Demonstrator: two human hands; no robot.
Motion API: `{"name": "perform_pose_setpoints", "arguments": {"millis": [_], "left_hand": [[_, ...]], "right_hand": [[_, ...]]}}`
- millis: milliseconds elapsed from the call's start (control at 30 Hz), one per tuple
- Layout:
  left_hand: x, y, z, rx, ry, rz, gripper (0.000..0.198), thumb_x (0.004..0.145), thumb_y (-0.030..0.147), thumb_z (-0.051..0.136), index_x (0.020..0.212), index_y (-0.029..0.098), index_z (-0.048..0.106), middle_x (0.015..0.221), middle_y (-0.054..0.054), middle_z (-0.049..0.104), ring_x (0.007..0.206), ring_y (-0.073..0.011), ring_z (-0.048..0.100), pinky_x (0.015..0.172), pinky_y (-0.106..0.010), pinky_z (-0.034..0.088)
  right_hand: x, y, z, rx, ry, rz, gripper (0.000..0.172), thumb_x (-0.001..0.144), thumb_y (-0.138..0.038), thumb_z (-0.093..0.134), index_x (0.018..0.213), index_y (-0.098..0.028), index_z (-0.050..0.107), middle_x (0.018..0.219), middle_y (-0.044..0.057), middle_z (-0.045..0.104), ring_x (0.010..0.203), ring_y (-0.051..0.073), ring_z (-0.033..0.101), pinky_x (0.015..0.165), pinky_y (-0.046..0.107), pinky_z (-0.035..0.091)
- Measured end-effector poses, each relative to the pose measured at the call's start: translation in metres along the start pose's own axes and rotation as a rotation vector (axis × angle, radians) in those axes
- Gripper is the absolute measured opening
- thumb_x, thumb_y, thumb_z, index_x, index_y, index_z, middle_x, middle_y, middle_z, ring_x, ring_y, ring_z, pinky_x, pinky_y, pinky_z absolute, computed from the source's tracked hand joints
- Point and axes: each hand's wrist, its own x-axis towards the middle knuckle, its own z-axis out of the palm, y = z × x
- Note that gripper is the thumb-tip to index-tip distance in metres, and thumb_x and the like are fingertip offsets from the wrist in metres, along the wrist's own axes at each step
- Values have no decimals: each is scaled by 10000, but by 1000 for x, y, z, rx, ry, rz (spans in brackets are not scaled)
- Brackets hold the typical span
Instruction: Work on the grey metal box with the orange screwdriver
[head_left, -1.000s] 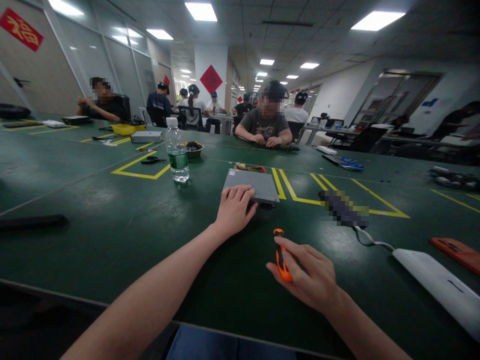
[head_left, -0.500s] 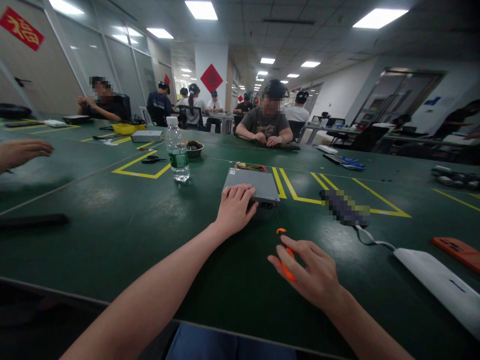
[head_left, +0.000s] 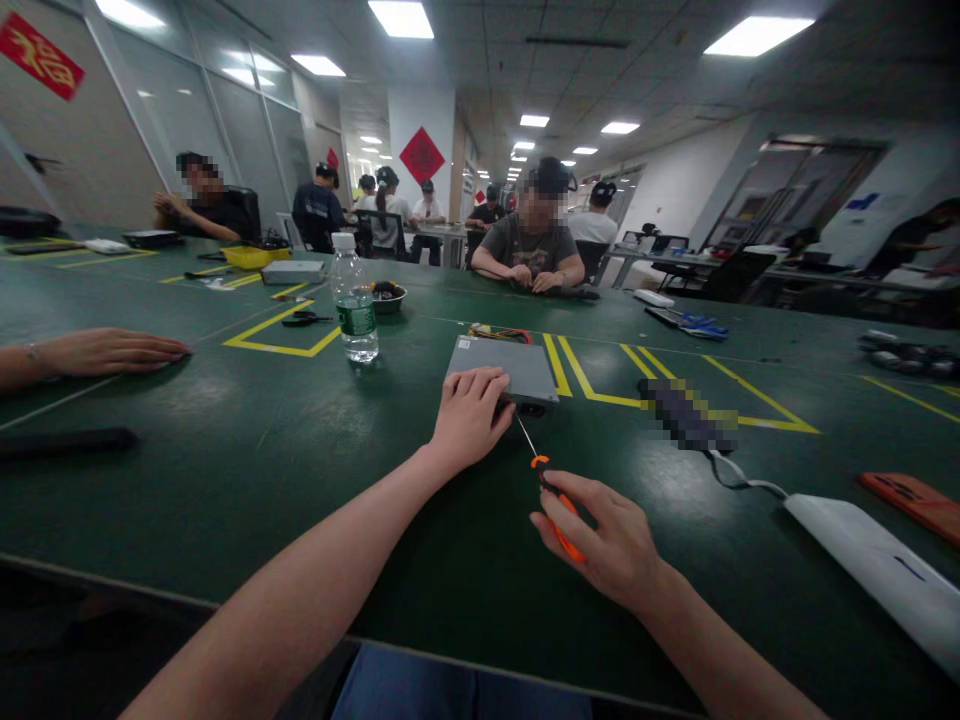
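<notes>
My left hand (head_left: 471,415) lies palm down on the near left corner of a flat grey metal box (head_left: 517,368) on the green table (head_left: 225,470), fingers curled over its edge. My right hand (head_left: 604,540) is closed round the orange and black handle of a screwdriver (head_left: 551,500). The thin shaft points up and left toward the near side of the box, its tip close to my left fingers. Coloured wires (head_left: 501,334) show behind the box.
A water bottle (head_left: 354,300) stands left of the box, a bowl (head_left: 388,297) behind it. Another person's hand (head_left: 105,352) rests flat at the left. A white device (head_left: 877,570) with a cable and an orange item (head_left: 911,495) lie right. A person (head_left: 534,240) sits opposite.
The screwdriver swung so its shaft now points left toward the box. Another person's hand came in from the left edge and settled flat on the table. My left hand has stayed put.
</notes>
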Motion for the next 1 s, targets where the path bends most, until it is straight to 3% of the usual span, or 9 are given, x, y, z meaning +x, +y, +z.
{"name": "perform_pose_setpoints", "arguments": {"millis": [533,767,1000], "left_hand": [[0,1,1,1,30,-1,290,858,312,496,1131,213,508,1231,-46,550,1166,-212,442,971,-388,285],[0,1,1,-1,15,0,305,873,324,472,1152,206,502,1242,-55,547,1173,-218,437,979,-390,277],[-1,2,-1,6,-19,12,338,880,305,454,1198,192,478,1279,-69,524,1205,-224,417,1006,-399,261]], "right_hand": [[1,-6,9,-19,-4,54,33,848,-149,543,868,-151,568,907,108,606,778,148,608,644,245,534],[-3,-11,15,-27,-92,3,67,826,-204,589,885,-177,574,941,99,582,780,152,589,677,265,509],[-2,-10,21,57,-143,93,97,843,-249,534,821,-170,587,900,97,552,777,162,568,690,288,495]]}}
